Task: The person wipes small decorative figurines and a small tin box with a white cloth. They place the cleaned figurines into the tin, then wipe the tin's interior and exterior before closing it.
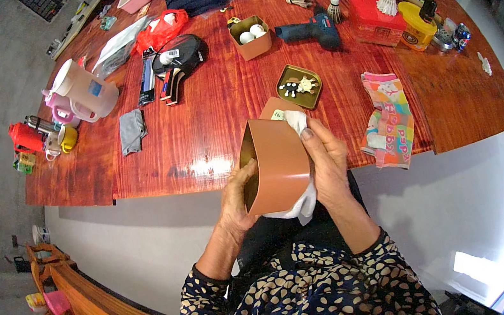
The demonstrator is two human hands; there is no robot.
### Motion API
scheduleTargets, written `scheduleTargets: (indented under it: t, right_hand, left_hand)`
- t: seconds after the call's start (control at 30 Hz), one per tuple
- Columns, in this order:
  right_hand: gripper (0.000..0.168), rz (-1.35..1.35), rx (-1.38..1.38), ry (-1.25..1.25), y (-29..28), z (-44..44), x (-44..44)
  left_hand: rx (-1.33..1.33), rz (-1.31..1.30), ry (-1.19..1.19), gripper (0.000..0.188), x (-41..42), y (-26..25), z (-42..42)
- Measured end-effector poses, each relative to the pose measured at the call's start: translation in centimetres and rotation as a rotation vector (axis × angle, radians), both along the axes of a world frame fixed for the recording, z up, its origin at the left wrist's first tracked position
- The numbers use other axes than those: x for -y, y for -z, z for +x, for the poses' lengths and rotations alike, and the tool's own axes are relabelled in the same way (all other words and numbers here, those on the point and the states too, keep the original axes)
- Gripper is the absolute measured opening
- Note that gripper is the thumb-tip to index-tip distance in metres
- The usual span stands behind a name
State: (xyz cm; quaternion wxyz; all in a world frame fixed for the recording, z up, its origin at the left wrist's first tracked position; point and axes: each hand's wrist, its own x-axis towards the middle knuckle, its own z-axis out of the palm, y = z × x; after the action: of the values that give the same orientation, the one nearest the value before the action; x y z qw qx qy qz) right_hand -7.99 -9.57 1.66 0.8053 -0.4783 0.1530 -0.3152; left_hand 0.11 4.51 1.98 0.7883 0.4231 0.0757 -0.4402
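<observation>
My left hand (237,196) grips an orange-brown tin box (282,163) by its open rim, the thumb inside and the fingers underneath. The tin is tipped so that its mouth faces left. My right hand (331,158) holds a white cloth (296,121) against the tin's right side; part of the cloth hangs below it. Behind the tin, a brown flat piece (279,104) with a label bearing writing is partly hidden. Just beyond it, a gold-coloured tin lid (315,98) lies inside up, holding a dark figure (290,88) and a cream figure (307,84).
A smaller brown tin (254,50) with white balls, a cordless drill (311,30) and table tennis bats (182,58) lie across the red wooden table (177,139). A patterned towel (389,121) overhangs the front edge at right. A grey cloth (132,131) and a plastic jug (90,90) are at left.
</observation>
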Motion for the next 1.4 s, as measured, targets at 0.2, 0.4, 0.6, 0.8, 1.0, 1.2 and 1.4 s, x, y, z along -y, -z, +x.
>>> scheduleTargets:
  t: [0.2,0.4,0.6,0.8,1.0,1.2,1.4]
  right_hand:
    - [0.031,0.020,-0.054,-0.057,0.8,0.8,-0.4]
    - [0.031,0.093,-0.187,-0.124,1.7,0.3,-1.0]
    - [0.027,0.128,-0.255,-0.218,2.4,-0.9,-1.4]
    - [0.020,-0.218,-0.328,-0.372,2.7,-2.3,-1.0]
    - [0.025,-0.575,-0.191,0.071,2.5,-4.6,-1.2]
    - [0.034,-0.926,-0.217,0.237,1.4,-2.6,-0.2]
    - [0.035,-1.041,-0.128,0.155,2.7,-3.2,-2.2]
  left_hand:
    - [-0.038,0.041,-0.001,0.038,-0.2,0.4,0.3]
    - [-0.055,0.140,-0.023,0.036,0.1,0.6,0.3]
    - [-0.009,0.122,-0.095,0.038,0.5,1.3,0.8]
    - [0.096,0.046,-0.142,0.030,0.4,1.8,1.3]
    - [0.097,0.114,-0.194,0.034,0.8,1.7,2.0]
    - [0.190,0.165,-0.203,0.033,1.9,1.4,0.8]
    - [0.227,0.180,-0.274,0.033,2.3,1.1,1.1]
